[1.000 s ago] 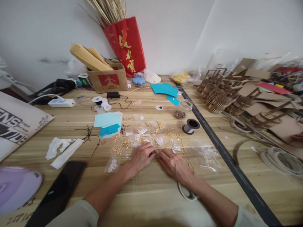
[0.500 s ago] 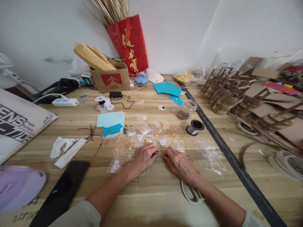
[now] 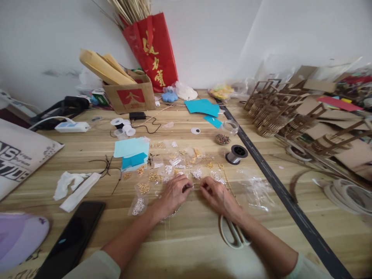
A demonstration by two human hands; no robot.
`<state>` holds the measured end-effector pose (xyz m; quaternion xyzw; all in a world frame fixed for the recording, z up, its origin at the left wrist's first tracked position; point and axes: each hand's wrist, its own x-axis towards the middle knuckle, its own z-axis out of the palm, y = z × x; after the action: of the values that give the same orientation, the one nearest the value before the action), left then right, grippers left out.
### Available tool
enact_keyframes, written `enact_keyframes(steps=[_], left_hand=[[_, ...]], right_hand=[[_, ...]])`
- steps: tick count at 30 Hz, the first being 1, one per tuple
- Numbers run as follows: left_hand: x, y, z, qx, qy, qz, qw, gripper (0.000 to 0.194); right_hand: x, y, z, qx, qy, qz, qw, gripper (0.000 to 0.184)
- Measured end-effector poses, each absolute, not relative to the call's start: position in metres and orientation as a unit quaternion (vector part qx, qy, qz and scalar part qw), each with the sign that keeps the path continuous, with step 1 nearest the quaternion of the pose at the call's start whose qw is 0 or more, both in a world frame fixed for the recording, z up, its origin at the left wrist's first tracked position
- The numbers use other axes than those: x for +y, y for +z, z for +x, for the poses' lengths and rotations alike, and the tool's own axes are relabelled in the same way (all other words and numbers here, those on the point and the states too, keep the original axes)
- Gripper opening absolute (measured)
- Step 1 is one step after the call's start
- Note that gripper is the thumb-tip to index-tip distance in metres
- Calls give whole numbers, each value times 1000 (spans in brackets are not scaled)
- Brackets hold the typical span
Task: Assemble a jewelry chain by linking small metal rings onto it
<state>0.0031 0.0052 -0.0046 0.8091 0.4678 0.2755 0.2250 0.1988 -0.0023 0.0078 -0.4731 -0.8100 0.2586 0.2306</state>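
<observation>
My left hand (image 3: pixel 174 193) and my right hand (image 3: pixel 216 195) rest on the wooden table (image 3: pixel 87 155), fingertips almost meeting. Both are pinched on a small item between them, too small to name. Just beyond the fingers lie several small clear bags of gold and silver findings (image 3: pixel 174 164). One bag of silver rings (image 3: pixel 138 205) lies left of my left wrist. White-handled scissors (image 3: pixel 232 232) sit under my right forearm.
A black phone (image 3: pixel 72 236) lies at the near left, beside white cloth scraps (image 3: pixel 74 186). A wire spool (image 3: pixel 236 154), a bead jar (image 3: pixel 223 138), blue paper (image 3: pixel 132 153), a cardboard box (image 3: pixel 130 95), a red bag (image 3: pixel 152 50) and cardboard cutouts (image 3: pixel 290 112) lie farther out.
My hands stayed together at the same spot; the fingers curled slightly tighter in a pinch. The camera shifted a little.
</observation>
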Motion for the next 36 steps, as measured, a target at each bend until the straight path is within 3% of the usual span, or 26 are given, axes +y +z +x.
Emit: enact_keyframes(steps=[3,18,24,31,36], left_hand=[[5,-4,4,474,272,805,230,10],[5,-6,5,452,318,796,245,9],[3,-4,6,461,393,762,230,1],[1,-4,8,493,358,751,256,35],[0,-7,9,487,315,762,289,27]], right_hand=[[0,12,196,-794,300,-466,249,7],[1,7,188,-814,288,-445,238,13],[5,8,190,-756,362,-484,252,14],[9,7,195,-687,450,-500,276,20],[12,1,197,-634,515,-498,290,22]])
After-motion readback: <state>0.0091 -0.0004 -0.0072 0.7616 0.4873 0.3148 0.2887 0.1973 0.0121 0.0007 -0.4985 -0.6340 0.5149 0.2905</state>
